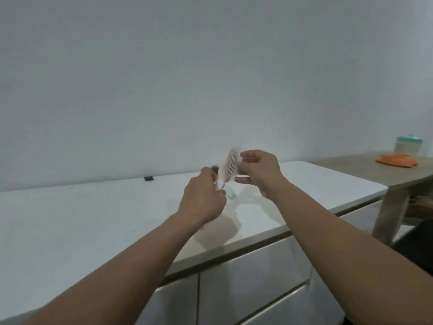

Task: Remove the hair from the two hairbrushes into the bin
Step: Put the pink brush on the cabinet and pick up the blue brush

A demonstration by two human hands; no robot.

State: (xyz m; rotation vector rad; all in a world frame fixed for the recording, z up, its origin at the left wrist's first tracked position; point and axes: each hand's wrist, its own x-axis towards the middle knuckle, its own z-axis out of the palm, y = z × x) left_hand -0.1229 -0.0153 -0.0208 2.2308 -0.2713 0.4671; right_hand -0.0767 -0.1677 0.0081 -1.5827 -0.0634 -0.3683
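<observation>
White glossy tabletop point(93, 219) runs along a plain pale wall point(210, 66), white handleless cabinet fronts point(246, 285) below it. Small dark object point(149, 178) lies far back by the wall, too small to identify. To the right, a beige wooden side table point(379, 174) butts against the tabletop end; on it an orange cloth-like item point(396, 161) and behind that a clear plastic container with teal lid point(408, 146).

Both forearms reach in from the bottom edge and partly block the tabletop and cabinets.

Pale pink plastic hairbrush with an open vented head point(228, 171) is held up in the air over the tabletop, between the 2 hands, head tilted up and to the right, handle pointing down-left. Left hand point(202, 198) has its grip curled round the handle. Right hand point(260, 171) has thumb and fingers pinching at the brush head's upper right edge; cannot tell whether hair is between the fingertips. A faint dark fuzz shows at the top of the head, blurred.

Light teal second hairbrush point(230, 193) lies on the tabletop just below the hands, mostly hidden by the left hand. No bin in view.
</observation>
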